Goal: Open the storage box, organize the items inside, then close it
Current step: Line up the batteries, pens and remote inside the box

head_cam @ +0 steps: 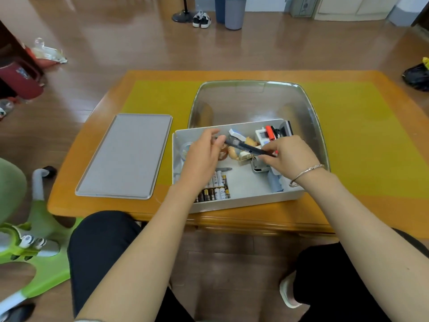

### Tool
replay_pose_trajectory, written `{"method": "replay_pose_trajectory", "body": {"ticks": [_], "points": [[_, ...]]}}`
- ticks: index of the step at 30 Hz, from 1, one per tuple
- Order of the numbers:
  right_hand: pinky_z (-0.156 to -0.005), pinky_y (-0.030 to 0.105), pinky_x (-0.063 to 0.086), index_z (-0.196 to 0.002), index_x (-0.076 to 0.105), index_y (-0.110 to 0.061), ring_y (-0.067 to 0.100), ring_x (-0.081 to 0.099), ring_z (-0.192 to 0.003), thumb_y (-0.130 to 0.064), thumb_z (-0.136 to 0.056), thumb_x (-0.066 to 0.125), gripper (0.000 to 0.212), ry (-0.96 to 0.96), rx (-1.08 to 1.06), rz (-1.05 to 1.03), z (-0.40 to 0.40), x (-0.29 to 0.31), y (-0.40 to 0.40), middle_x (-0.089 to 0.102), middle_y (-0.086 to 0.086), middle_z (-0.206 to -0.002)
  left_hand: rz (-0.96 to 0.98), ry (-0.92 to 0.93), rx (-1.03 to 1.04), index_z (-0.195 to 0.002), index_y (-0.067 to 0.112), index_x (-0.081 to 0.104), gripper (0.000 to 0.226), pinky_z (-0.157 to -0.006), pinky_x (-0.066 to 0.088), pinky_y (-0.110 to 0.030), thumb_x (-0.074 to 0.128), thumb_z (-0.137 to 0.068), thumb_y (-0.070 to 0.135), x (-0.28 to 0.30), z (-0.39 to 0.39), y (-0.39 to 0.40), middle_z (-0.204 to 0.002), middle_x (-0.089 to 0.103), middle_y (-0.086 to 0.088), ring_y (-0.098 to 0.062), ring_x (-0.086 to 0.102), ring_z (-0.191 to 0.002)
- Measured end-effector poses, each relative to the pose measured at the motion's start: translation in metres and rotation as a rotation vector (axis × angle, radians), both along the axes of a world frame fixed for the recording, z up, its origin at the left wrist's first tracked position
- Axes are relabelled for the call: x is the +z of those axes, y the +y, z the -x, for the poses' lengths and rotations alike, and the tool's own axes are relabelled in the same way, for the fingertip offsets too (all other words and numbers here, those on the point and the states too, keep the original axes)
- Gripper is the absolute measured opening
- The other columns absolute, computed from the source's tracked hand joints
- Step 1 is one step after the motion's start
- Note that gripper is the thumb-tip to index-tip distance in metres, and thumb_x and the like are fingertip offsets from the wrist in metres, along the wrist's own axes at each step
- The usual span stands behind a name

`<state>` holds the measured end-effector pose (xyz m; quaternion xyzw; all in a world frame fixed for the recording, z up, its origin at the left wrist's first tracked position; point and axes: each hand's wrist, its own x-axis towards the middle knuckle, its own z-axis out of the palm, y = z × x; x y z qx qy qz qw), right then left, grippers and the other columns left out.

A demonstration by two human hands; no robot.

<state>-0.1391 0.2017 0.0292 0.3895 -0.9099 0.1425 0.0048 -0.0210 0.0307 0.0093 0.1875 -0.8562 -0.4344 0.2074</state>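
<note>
The white storage box (287, 197) stands open on the table's near edge, its grey lid (125, 156) lying flat to the left. Above the box I hold a dark pen (243, 146) level, my left hand (204, 156) pinching its left end and my right hand (290, 156) gripping its right end. Inside lie several batteries (217, 188) in rows at the front, a small white device with a screen (263, 135), a red item (269, 132), small tan figures (233, 153) and a blue-white roll (275, 182). My hands hide part of the contents.
A clear plastic tub (255, 101) stands directly behind the box on the yellow mat (357, 135) of the orange table (76, 159). A green child's ride-on (39, 263) sits by my left knee. Shoes and bins stand on the floor far back.
</note>
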Motion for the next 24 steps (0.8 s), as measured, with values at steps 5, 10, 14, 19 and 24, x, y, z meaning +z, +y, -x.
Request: {"method": "replay_pose_trajectory", "body": {"ticks": [5,10,14,19,24], "points": [[-0.066,0.028,0.048,-0.106,0.071,-0.021,0.023,0.060,-0.078,-0.033,-0.090,0.058,0.024,0.028,0.123,-0.061,-0.012,-0.006,-0.021,0.069,0.006,-0.083,0.092,-0.160,-0.038,-0.112,0.016,0.065,0.020,-0.078,0.042,-0.024,0.054,-0.097,0.022,0.000,-0.021,-0.025,-0.093,0.061,0.008,-0.008,0.054,-0.085],[-0.071,0.028,0.046,-0.106,0.071,-0.016,0.027,0.061,-0.086,-0.032,-0.089,0.061,0.025,-0.043,0.196,-0.039,-0.020,-0.013,-0.041,0.068,0.013,-0.093,0.106,-0.237,0.067,-0.099,0.019,0.064,0.008,-0.076,0.039,-0.022,0.062,-0.091,0.016,-0.006,-0.040,-0.047,-0.091,0.060,0.005,-0.012,0.054,-0.085],[-0.065,0.024,0.038,-0.102,0.073,-0.018,0.018,0.054,-0.074,-0.034,-0.084,0.067,0.026,-0.156,0.166,0.020,-0.026,-0.025,-0.052,0.066,0.004,-0.084,0.164,-0.170,0.236,-0.089,0.022,0.055,0.014,-0.074,0.040,-0.024,0.059,-0.092,0.009,-0.010,-0.056,-0.062,-0.092,0.060,0.003,-0.015,0.053,-0.085],[-0.071,0.029,0.050,-0.093,0.074,-0.017,0.014,0.057,-0.071,-0.034,-0.078,0.074,0.023,-0.270,0.316,-0.187,-0.041,-0.041,-0.076,0.068,-0.002,-0.077,0.116,-0.067,0.295,-0.091,0.021,0.054,0.012,-0.068,0.043,-0.019,0.059,-0.093,0.010,-0.018,-0.065,-0.062,-0.088,0.060,0.006,-0.014,0.056,-0.083],[-0.073,0.027,0.042,-0.092,0.072,-0.016,0.012,0.051,-0.076,-0.031,-0.078,0.074,0.021,-0.278,0.330,-0.214,-0.041,-0.052,-0.093,0.059,-0.008,-0.071,0.107,-0.072,0.296,-0.090,0.021,0.051,0.014,-0.065,0.040,-0.015,0.057,-0.094,0.010,-0.022,-0.066,-0.061,-0.085,0.056,0.009,-0.013,0.054,-0.083]]}}
